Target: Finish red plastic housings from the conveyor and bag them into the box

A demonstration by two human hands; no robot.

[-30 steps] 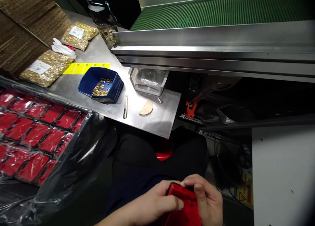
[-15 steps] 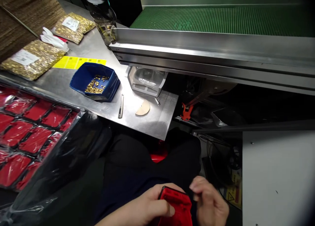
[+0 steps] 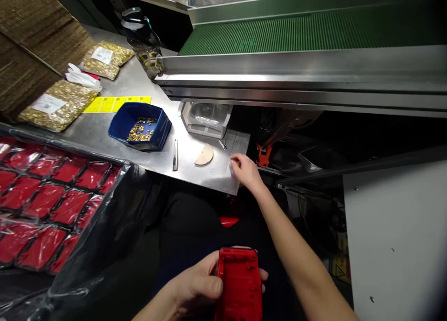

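Note:
My left hand (image 3: 200, 283) is wrapped round a red plastic casing (image 3: 241, 286) with a dark rim, low in the view. The casing's hollow inner side faces up, its thumb side edge under my thumb, and my fingertips show past its far edge. My right hand (image 3: 245, 172) reaches out over the corner of the metal table (image 3: 220, 179), fingers pinched together. Whatever lies between those fingertips is too small to make out. Nearest to it are a half-round pale disc (image 3: 204, 155) and a small metal piece (image 3: 222, 144). A utility knife (image 3: 175, 155) lies further left.
A blue bin (image 3: 160, 132) holds small brass parts; bags of brass parts (image 3: 59, 106) lie behind it. A grey bin (image 3: 206, 127) sits under the green conveyor (image 3: 279, 37). Wrapped red casings (image 3: 42, 197) fill the left side. A bottle (image 3: 143, 46) stands by the conveyor's end.
My right hand has moved from beside the casing up and forward to the table corner. The casing, still in my left hand, has turned more upright in view. The view has shifted slightly.

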